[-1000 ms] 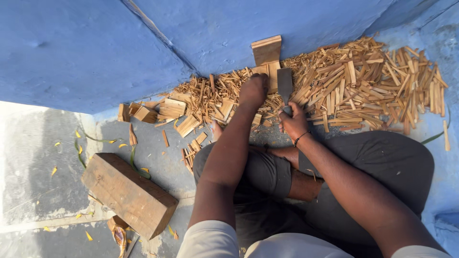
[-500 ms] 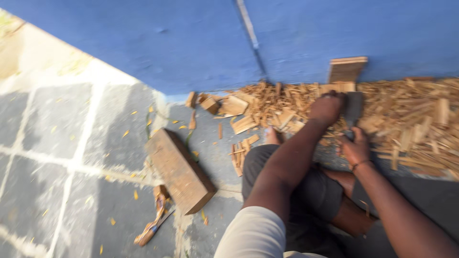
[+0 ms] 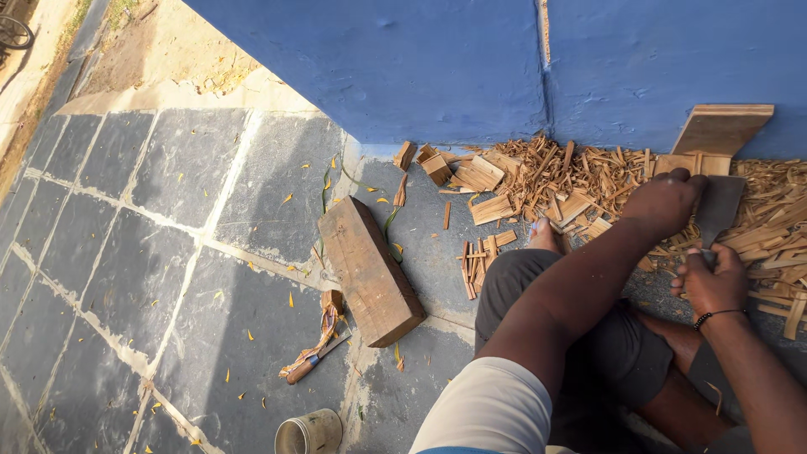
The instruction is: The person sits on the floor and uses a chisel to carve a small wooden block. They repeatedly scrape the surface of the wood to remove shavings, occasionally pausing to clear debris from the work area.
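Note:
My left hand (image 3: 666,202) rests closed on top of a flat piece of wood (image 3: 694,163) that stands among the splinters by the blue wall. My right hand (image 3: 711,282) grips the handle of a broad dark cleaver (image 3: 720,208), whose blade stands upright just right of the left hand. A wide heap of split wood sticks (image 3: 546,181) spreads along the foot of the wall. A larger board (image 3: 721,129) leans on the wall behind the hands. My bent legs lie below the arms.
A thick wooden block (image 3: 368,269) lies on the stone floor to the left. Near it are a cloth-wrapped tool (image 3: 314,349) and a small tin can (image 3: 309,432). Short offcuts (image 3: 437,166) sit by the wall. Grey paving slabs (image 3: 143,244) stretch leftwards.
The view has swung to the left, showing more paving, the can and the path. Both hands stay at the wood pile, the cleaver still upright beside the left hand.

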